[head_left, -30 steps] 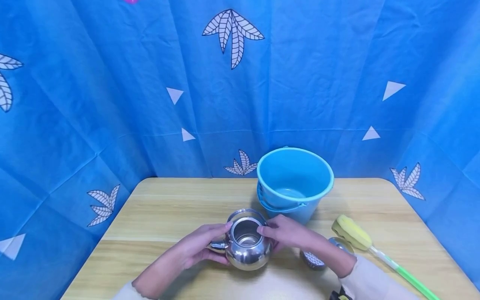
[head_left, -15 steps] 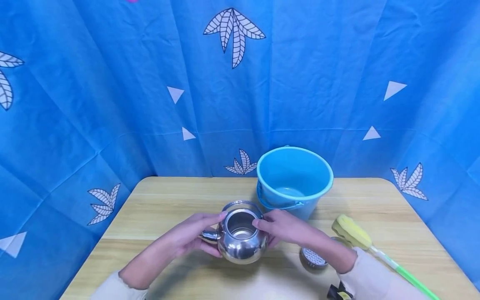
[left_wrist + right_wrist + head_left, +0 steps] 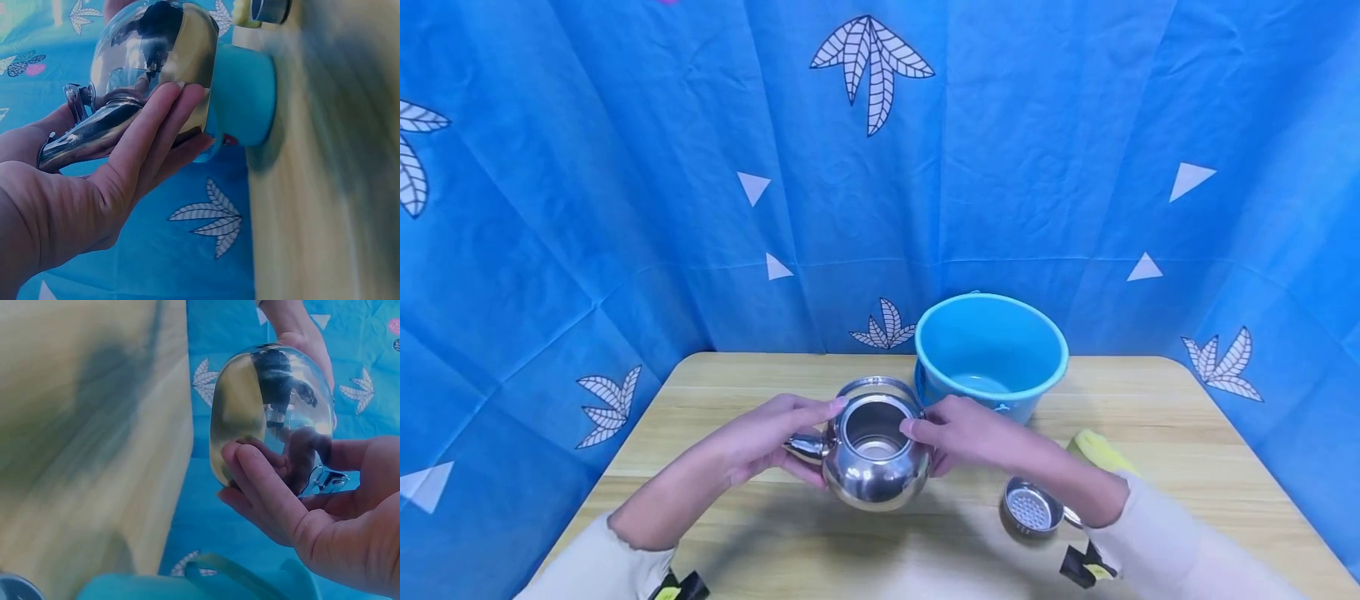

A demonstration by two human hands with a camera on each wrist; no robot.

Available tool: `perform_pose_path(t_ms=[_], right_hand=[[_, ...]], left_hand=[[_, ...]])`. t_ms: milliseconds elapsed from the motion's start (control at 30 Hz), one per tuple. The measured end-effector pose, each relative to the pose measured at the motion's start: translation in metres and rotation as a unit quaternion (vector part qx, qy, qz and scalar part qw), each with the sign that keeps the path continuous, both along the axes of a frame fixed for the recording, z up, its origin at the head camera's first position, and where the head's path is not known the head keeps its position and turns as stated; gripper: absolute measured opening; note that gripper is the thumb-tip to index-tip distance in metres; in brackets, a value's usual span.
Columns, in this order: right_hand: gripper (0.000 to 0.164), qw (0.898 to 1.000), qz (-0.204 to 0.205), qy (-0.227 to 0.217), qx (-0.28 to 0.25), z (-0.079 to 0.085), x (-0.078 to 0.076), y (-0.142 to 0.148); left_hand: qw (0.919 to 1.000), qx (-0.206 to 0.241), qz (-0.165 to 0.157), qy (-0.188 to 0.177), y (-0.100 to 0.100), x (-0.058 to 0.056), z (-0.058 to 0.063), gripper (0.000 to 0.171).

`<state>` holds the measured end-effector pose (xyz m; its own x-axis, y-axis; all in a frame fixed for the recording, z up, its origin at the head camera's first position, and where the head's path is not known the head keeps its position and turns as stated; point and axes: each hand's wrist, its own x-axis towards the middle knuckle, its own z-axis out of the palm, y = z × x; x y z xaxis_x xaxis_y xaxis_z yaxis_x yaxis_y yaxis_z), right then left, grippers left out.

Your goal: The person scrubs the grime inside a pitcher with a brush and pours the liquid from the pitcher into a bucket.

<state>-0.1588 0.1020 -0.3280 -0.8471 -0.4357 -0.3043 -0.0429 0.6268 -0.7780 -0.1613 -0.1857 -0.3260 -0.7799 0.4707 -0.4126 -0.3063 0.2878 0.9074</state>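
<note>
A shiny stainless steel teapot (image 3: pixel 876 475) without a lid is held between both hands, raised above the table. Its round mouth faces up toward the head camera, showing a bare metal inside. My left hand (image 3: pixel 778 437) grips the side with the tapered spout (image 3: pixel 94 137), thumb near the rim and fingers spread along the body. On the opposite side, my right hand (image 3: pixel 962 433) has its thumb at the mouth's edge and its fingers against the lower body (image 3: pixel 240 425). A metal strainer (image 3: pixel 1030 508) with a perforated base lies on the table, right of the teapot.
Behind the right hand stands a light-blue bucket (image 3: pixel 951 400) with a handle. A yellow sponge brush (image 3: pixel 1101 450) lies at the right, mostly covered by the right sleeve. A shiny metal edge (image 3: pixel 1072 517) shows beside the strainer. Blue patterned cloth (image 3: pixel 1037 167) hangs around the wooden table (image 3: pixel 760 542).
Both hands have lifted the teapot and shifted it slightly left; its shadow has spread apart from it on the table. The right forearm now covers more of the brush and less of the strainer.
</note>
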Motion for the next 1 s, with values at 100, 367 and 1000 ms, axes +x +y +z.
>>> perform_pose_path(t_ms=[100,367,1000], right_hand=[[0.038,1.0,0.007,0.011,0.006,0.01,-0.003,0.001],[0.039,1.0,0.025,0.013,-0.002,0.036,-0.016,0.01],[0.039,0.999,0.01,0.043,-0.006,0.09,-0.054,0.056]], left_hand=[[1.0,-0.004,-0.007,0.006,0.002,-0.004,0.009,0.068],[0.9991,-0.03,0.007,0.03,0.008,-0.016,0.031,0.066],[0.9959,-0.026,0.016,0.086,0.056,-0.053,0.081,0.058]])
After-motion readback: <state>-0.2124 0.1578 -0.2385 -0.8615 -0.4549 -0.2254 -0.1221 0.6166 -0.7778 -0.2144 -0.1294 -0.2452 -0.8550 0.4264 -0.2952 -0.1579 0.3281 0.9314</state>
